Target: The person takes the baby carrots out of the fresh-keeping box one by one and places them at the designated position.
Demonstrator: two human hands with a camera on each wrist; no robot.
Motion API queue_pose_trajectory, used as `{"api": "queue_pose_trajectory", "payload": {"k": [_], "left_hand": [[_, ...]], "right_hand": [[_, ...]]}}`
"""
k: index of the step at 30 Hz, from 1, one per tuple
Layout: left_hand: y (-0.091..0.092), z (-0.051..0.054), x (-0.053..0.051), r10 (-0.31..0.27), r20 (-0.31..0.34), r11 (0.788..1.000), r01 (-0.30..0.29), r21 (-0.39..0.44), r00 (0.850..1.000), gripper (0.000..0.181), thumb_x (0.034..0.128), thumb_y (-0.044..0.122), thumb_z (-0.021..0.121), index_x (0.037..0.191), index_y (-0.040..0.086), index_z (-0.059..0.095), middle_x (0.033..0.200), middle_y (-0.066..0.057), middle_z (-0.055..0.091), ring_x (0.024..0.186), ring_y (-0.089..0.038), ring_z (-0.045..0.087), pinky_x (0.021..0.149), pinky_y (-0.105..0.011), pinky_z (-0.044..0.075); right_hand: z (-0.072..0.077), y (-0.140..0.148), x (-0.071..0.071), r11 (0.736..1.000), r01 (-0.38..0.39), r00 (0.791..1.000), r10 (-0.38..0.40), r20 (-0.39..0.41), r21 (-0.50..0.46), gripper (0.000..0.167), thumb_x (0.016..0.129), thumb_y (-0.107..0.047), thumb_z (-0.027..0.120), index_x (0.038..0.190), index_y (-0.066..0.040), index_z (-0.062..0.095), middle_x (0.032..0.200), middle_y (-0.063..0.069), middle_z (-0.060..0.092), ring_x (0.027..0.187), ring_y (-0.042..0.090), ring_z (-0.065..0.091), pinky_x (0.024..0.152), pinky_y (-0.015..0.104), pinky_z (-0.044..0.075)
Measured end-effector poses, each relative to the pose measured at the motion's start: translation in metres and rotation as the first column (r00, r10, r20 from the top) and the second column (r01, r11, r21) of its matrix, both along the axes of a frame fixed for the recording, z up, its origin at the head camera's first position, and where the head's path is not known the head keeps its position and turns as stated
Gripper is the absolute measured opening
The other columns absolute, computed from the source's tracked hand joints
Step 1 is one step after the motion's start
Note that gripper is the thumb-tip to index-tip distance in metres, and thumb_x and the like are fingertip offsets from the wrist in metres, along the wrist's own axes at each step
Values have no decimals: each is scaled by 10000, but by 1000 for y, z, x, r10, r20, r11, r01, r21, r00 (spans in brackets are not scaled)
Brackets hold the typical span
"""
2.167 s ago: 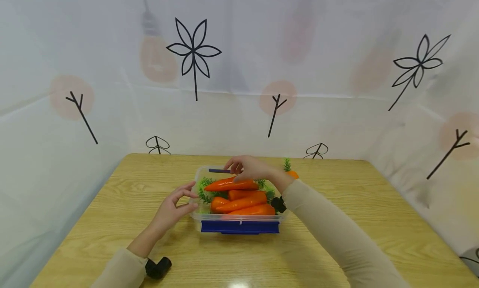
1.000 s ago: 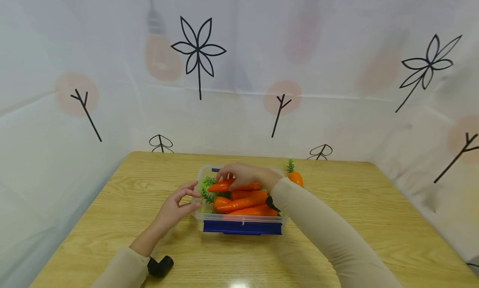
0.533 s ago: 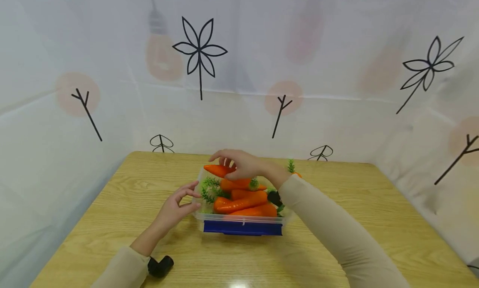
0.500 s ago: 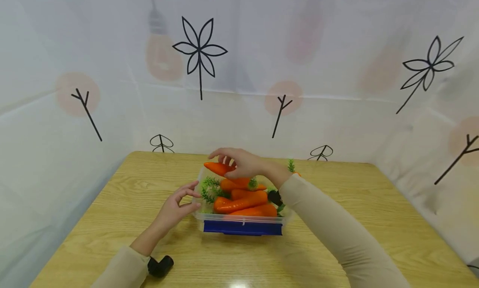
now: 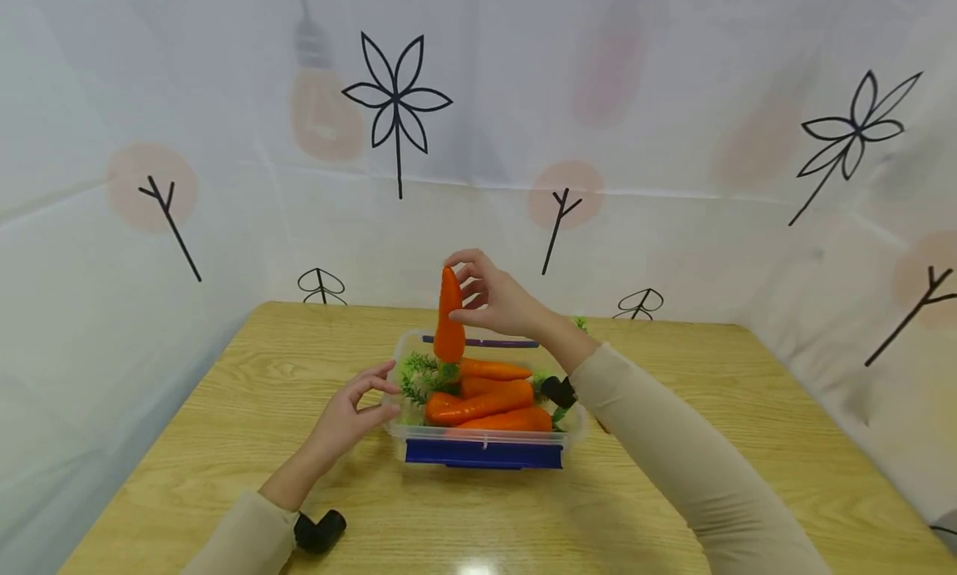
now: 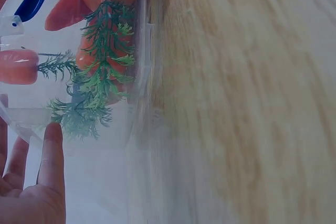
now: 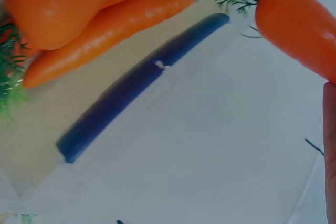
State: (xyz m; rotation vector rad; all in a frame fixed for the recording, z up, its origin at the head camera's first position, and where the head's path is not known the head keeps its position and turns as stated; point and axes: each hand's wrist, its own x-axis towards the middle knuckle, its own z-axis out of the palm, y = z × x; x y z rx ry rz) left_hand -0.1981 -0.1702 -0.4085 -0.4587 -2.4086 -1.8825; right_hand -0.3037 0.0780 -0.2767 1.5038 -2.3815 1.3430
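In the head view, my right hand [image 5: 497, 297] grips a carrot [image 5: 449, 321] above the plastic box. Its pointed end is up and its leafy top hangs down towards the other carrots. The right wrist view shows the held carrot [image 7: 299, 30] at the right edge, with one finger against it. My left hand [image 5: 347, 413] rests at the box's left end, fingers spread and loosely bent; in the left wrist view the thumb [image 6: 51, 156] touches the clear wall. Several orange carrots [image 5: 489, 402] with green tops lie inside the clear box [image 5: 486, 434].
The box has blue clips [image 5: 483, 454] along its front and back. Behind my right forearm, a green carrot top [image 5: 581, 323] shows on the wooden table [image 5: 673, 375]. A white patterned cloth [image 5: 478, 143] hangs behind the table. Black wrist cameras [image 5: 320, 532] sit on both wrists.
My right hand reached into the box, took hold of a carrot and lifted it, turning it from lying flat to tip-up. My left hand has stayed at the box's left end.
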Motion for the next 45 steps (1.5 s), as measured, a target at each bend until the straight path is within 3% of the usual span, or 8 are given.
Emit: {"api": "queue_pose_trajectory", "payload": {"k": [8,12,19,25,34,41,43,45], "left_hand": [[0,0,0,-3,3,1000,3,-10,1000,248,876,122,657,1070,-26,613,1460,-41,347,1355,-310,231,915,-404,424],[1,1,0,1,6,1000,-1,-10,1000,222,877,95,649,1065,-19,618,1460,-38,347,1353,-309,238,903,-385,435],[1,2,0,24,-1,999,-24,-23,1000,203,871,93,655,1050,1,626,1453,-41,361,1344,-313,257,921,-438,418],[0,1,0,15,2,1000,-15,-11,1000,212,868,98,660,1050,-5,626,1454,-41,359,1352,-312,236,929,-441,412],[1,3,1,15,2,1000,-15,-5,1000,199,868,83,654,1052,9,634,1455,-43,355,1354,-315,228,941,-485,392],[0,2,1,13,-4,1000,-13,-1,1000,197,867,94,658,1045,14,635,1455,-48,355,1354,-319,227,945,-493,388],[1,2,1,13,-4,1000,-13,-1,1000,201,866,98,660,1048,16,636,1455,-43,356,1355,-314,226,939,-476,396],[1,1,1,9,-3,1000,-9,0,1000,202,867,92,659,1050,12,635,1455,-39,355,1355,-311,228,932,-450,409]], "right_hand": [[-5,28,-6,997,22,971,-38,235,68,500,813,10,693,1101,-70,291,948,156,584,820,307,635,736,360,527],[-4,46,-8,994,44,964,-69,255,101,431,797,23,706,1006,-45,336,925,157,591,796,302,623,712,346,528],[-8,48,-8,994,104,959,-106,262,22,399,772,20,733,896,-35,359,979,165,586,877,282,602,728,346,529],[-20,39,-7,978,115,963,-153,223,173,372,781,-82,757,812,-65,386,960,98,607,862,235,594,700,318,514],[-25,43,-12,854,55,981,-142,131,517,276,767,-98,769,926,-61,546,850,24,578,795,173,545,745,303,477],[-32,29,-10,708,-19,979,-131,158,706,290,798,-53,728,1008,-94,532,961,35,563,868,186,542,741,302,478],[-33,26,-8,683,-29,981,-119,150,730,307,802,-37,717,1033,-105,527,984,42,563,890,194,545,757,311,474],[-33,24,-7,683,-44,978,-119,170,729,334,810,-21,702,1072,-108,515,1027,59,561,940,215,540,784,328,472]]}}
